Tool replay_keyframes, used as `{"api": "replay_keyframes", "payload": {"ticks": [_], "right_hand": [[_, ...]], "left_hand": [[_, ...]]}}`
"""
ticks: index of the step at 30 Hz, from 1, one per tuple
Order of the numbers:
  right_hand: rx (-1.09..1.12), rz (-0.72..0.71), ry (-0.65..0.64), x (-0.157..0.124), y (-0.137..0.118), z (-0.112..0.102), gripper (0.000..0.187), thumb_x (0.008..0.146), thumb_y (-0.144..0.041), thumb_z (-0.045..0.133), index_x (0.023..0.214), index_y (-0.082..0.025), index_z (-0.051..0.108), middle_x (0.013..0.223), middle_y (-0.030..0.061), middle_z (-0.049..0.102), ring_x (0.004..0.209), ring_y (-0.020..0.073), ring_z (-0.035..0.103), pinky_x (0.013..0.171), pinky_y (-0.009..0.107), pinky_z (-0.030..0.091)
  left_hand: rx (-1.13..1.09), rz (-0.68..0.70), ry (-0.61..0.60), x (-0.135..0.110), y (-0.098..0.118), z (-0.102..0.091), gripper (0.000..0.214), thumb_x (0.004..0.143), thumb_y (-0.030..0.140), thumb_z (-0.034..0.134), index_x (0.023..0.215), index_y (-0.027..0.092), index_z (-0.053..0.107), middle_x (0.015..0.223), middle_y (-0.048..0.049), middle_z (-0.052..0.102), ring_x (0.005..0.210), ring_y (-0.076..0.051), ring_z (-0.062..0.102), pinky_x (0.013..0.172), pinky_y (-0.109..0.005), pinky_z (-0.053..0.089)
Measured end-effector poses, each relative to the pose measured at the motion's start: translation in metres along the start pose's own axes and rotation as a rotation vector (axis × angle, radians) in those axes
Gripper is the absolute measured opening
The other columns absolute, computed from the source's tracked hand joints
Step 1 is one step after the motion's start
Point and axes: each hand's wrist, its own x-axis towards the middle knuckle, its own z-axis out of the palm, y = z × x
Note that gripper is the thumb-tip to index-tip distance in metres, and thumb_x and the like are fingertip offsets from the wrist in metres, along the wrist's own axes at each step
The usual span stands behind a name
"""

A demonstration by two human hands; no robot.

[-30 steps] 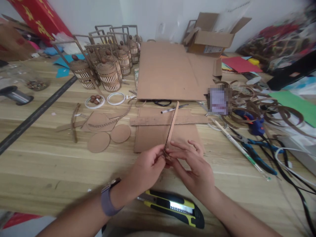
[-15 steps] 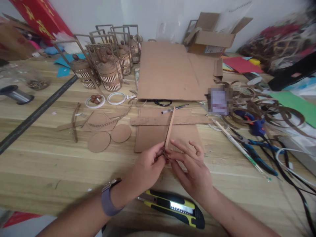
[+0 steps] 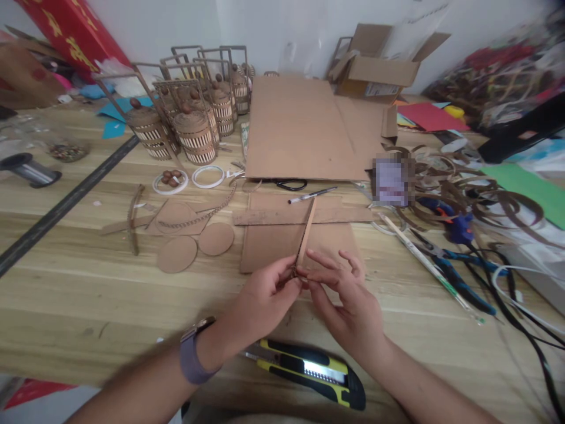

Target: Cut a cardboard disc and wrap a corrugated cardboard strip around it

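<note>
A narrow corrugated cardboard strip [image 3: 306, 228] stands up and away from me between my hands, its near end curled in the fingers. My left hand [image 3: 262, 303] is closed on that end, thumb against fingertips. At the same end, my right hand [image 3: 351, 297] pinches with thumb and index finger; its other fingers are spread. The fingers hide most of the curl. Beyond the hands lie a cardboard piece [image 3: 260, 250], a wider flat strip [image 3: 265, 216] across it and a pen [image 3: 311, 195]. A yellow and black utility knife [image 3: 315, 374] lies just below my hands.
Cardboard discs [image 3: 176, 254] lie left, near tape rolls [image 3: 209, 176], one holding brown beads. Several lidded slatted baskets [image 3: 194, 138] stand behind. A large cardboard sheet [image 3: 295, 126] is at the back. Pliers [image 3: 463, 282], a glue gun [image 3: 459, 224] and coiled strips [image 3: 507, 200] crowd the right.
The strip's far end has tipped slightly to the right and toward me. My right thumb has shifted a little at the curled end. The other things stay where they were.
</note>
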Motion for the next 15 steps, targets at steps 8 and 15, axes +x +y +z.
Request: {"api": "replay_keyframes", "payload": {"ticks": [8, 15], "right_hand": [[-0.007, -0.030, -0.005, -0.0016, -0.0027, 0.0015, 0.017, 0.094, -0.009, 0.051, 0.099, -0.026, 0.052, 0.095, 0.0026, 0.079, 0.111, 0.0229, 0.070, 0.109, 0.047, 0.033], [0.016, 0.010, 0.003, 0.0001, -0.0026, -0.0006, 0.018, 0.093, -0.009, 0.050, 0.099, -0.026, 0.051, 0.092, 0.0009, 0.079, 0.109, 0.0229, 0.071, 0.109, 0.046, 0.034]], "left_hand": [[0.060, 0.004, 0.010, 0.0010, -0.0004, -0.0006, 0.044, 0.094, 0.015, 0.048, 0.136, 0.019, 0.060, 0.119, -0.0071, 0.073, 0.105, -0.021, 0.069, 0.095, -0.034, 0.052], [0.008, -0.008, -0.014, 0.0012, 0.0014, 0.0002, 0.043, 0.094, 0.014, 0.049, 0.135, 0.017, 0.060, 0.123, -0.0088, 0.071, 0.113, -0.022, 0.066, 0.098, -0.034, 0.051]]}}
